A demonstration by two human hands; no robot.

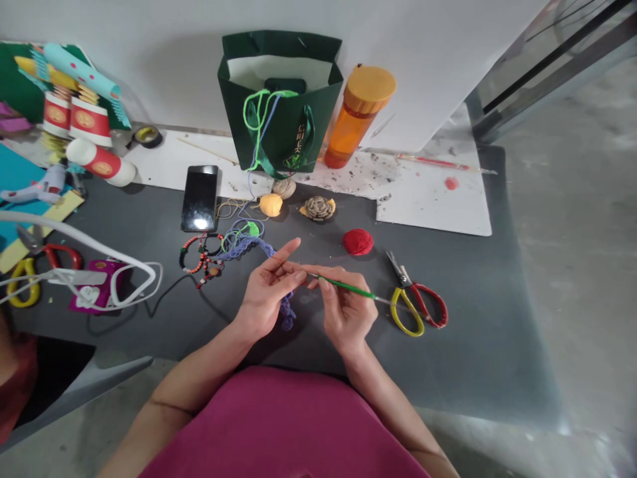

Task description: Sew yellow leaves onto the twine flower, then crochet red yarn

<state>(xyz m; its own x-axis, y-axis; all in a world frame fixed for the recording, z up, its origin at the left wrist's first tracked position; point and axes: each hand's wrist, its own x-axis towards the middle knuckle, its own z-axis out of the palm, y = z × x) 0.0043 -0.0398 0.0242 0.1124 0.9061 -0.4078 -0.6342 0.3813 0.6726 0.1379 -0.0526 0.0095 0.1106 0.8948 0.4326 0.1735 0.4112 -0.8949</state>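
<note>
Between thumb and fingers, my right hand (351, 309) grips a crochet hook (348, 287) with a green handle, its tip pointing left. My left hand (266, 295) is pinched close to that tip, holding purple yarn crochet work (287, 313) that hangs below the fingers; its forefinger is stretched up. A tangle of purple yarn (241, 247) lies left of the left hand, beside a bead bracelet (192, 255). Right of my right hand lie scissors (415, 299) with one yellow and one red handle. A red yarn ball (357, 242) sits just beyond the hands.
Behind stand a dark green paper bag (279, 126) with yarn over its rim and an orange bottle (355, 123). A black phone (200, 198), a yellow yarn ball (271, 205) and a brown crocheted flower (318, 208) lie nearer. A white cable (99, 232) crosses the left side.
</note>
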